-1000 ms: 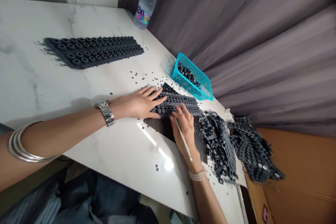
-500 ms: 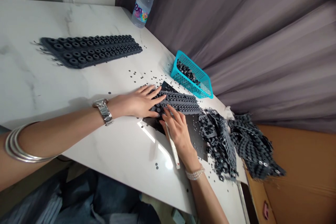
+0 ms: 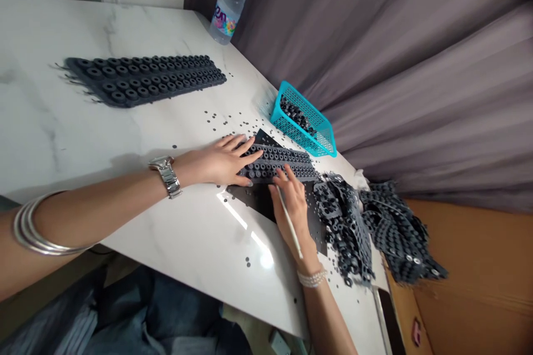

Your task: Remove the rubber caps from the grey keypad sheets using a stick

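Note:
My left hand (image 3: 222, 163) lies flat with its fingers spread over the left end of a dark grey rubber sheet (image 3: 287, 155) studded with rows of ring-shaped pieces. My right hand (image 3: 295, 208) is closed around a thin white stick-like tool (image 3: 290, 223), whose tip is hidden by the fingers. Those fingertips are at the near edge of the sheet, right of my left hand. Beneath the sheet is a black mat (image 3: 260, 198). Small dark discs are scattered around it.
A turquoise basket (image 3: 333, 147) of dark rubber pieces stands behind the sheet. Another studded sheet (image 3: 145, 80) lies at the back left, near a water bottle (image 3: 228, 5). Piled rubber sheets (image 3: 347, 227) lie to the right, with a further heap (image 3: 402, 233) by a cardboard box (image 3: 478, 266).
My right hand has moved to the right along the sheet with the white tool, which now lies closer against the palm and wrist. My left hand has stayed in place.

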The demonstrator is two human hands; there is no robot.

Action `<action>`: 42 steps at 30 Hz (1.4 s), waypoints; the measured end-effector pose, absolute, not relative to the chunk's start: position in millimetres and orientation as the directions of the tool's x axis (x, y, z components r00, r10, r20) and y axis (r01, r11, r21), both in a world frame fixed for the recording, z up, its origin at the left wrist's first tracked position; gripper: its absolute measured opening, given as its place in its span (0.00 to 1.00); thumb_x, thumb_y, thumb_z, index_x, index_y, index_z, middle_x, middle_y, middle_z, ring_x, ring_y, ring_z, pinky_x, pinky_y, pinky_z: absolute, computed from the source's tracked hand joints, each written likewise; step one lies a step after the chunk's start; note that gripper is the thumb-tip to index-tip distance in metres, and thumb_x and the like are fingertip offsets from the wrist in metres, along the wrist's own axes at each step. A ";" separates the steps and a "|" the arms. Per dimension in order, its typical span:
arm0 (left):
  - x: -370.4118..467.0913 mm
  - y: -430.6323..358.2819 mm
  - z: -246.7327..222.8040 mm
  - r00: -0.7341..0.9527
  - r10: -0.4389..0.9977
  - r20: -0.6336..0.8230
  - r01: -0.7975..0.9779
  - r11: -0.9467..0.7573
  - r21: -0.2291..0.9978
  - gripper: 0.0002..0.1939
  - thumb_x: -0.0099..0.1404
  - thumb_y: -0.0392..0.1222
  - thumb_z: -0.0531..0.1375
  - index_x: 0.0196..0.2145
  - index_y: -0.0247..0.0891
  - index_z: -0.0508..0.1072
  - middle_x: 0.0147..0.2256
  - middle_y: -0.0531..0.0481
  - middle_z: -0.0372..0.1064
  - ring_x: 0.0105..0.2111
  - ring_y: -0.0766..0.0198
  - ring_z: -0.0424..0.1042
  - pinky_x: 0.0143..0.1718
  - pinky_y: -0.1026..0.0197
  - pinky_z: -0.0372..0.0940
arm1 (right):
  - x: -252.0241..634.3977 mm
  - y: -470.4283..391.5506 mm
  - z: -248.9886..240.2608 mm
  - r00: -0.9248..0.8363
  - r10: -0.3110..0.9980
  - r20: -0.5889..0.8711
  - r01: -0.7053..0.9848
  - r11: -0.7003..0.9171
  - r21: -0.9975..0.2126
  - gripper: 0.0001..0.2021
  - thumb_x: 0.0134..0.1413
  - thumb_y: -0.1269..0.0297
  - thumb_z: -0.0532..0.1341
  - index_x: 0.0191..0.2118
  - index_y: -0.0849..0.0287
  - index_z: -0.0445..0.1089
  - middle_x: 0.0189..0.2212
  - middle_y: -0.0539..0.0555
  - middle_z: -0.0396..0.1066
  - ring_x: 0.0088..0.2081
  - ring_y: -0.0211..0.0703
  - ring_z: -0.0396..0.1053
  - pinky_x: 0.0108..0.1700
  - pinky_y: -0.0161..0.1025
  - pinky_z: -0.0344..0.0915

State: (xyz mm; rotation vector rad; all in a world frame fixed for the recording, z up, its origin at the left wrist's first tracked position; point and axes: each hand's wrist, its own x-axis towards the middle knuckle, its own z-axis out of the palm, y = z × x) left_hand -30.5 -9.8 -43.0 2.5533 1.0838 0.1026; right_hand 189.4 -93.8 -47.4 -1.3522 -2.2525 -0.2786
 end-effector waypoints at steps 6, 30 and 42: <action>-30.7 -9.9 -44.6 0.706 0.706 -0.046 0.672 -0.648 0.360 0.41 0.65 0.60 0.52 0.68 0.42 0.42 0.70 0.44 0.28 0.68 0.46 0.30 0.67 0.47 0.35 | 172.5 -98.8 -46.8 -0.597 0.664 0.450 0.758 0.651 0.045 0.09 0.61 0.72 0.58 0.47 0.57 0.65 0.50 0.61 0.74 0.60 0.51 0.64 0.53 0.50 0.65; -29.7 -8.0 -47.1 0.710 0.703 -0.040 0.665 -0.650 0.368 0.42 0.64 0.62 0.51 0.68 0.42 0.41 0.70 0.46 0.29 0.69 0.47 0.29 0.67 0.47 0.34 | 177.7 -92.4 -54.3 -0.316 0.794 0.519 0.907 0.413 -0.080 0.10 0.66 0.71 0.49 0.48 0.60 0.63 0.55 0.70 0.66 0.61 0.54 0.61 0.52 0.56 0.66; -28.3 -12.1 -39.8 0.744 0.668 -0.011 0.591 -0.650 0.477 0.41 0.64 0.68 0.43 0.68 0.47 0.39 0.70 0.43 0.23 0.68 0.46 0.22 0.64 0.36 0.31 | 175.7 -103.3 -45.9 -0.353 0.748 0.562 0.861 0.494 -0.118 0.06 0.62 0.71 0.55 0.44 0.57 0.65 0.47 0.62 0.74 0.58 0.51 0.65 0.52 0.52 0.65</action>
